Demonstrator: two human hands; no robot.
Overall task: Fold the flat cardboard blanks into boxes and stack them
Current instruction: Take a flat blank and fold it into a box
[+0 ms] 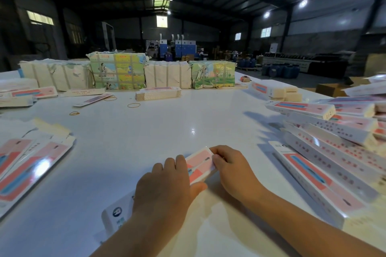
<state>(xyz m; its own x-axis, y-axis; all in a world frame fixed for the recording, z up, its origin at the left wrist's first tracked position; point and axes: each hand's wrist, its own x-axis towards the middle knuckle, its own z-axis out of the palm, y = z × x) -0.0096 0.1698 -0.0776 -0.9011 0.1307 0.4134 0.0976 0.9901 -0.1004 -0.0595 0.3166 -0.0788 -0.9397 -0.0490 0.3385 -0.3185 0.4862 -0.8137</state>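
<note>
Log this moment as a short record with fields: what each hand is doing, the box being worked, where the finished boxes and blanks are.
left hand: curled over the middle of the box, holding it on the table
right hand: fingers pinch the far end of the box
box in work: long, pink and white, lying on the white table
folded boxes: loose pile to the right
flat blanks: left edge
rubber bands: loose, far centre
</note>
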